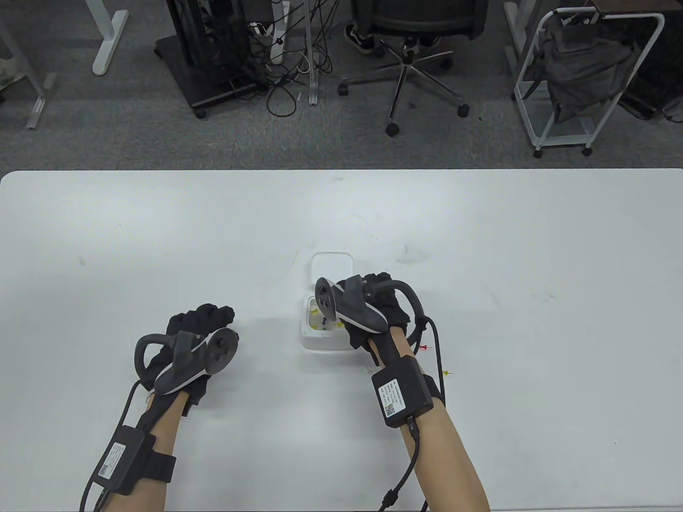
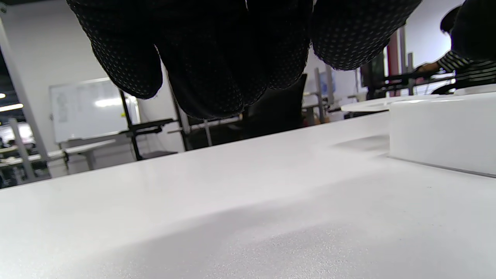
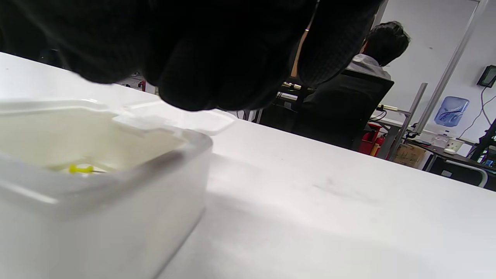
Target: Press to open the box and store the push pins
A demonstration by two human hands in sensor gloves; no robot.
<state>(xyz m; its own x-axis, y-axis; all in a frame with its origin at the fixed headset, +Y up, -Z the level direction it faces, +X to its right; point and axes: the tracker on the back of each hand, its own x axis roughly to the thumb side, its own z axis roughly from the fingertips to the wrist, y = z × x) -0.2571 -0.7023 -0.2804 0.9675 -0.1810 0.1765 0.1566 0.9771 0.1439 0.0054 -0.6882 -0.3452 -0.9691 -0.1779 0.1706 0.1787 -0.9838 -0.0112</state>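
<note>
A small white box (image 1: 323, 339) stands open at mid-table, its lid (image 1: 332, 268) flipped back on the far side. Yellow (image 1: 315, 310) and blue (image 1: 324, 322) push pins lie inside; a yellow pin also shows in the right wrist view (image 3: 80, 169). My right hand (image 1: 381, 304) hovers over the box's right side, fingers (image 3: 201, 77) bunched above the rim (image 3: 116, 186); any pin between them is hidden. A red pin (image 1: 425, 348) and a yellow pin (image 1: 447, 373) lie loose on the table right of my right wrist. My left hand (image 1: 205, 319) rests on the table left of the box, fingers (image 2: 217, 77) curled, holding nothing.
The white table (image 1: 160, 240) stretches wide on both sides. The box's side wall (image 2: 441, 131) stands at the right of the left wrist view. Beyond the far edge are an office chair (image 1: 411, 48), a cart and cables on the floor.
</note>
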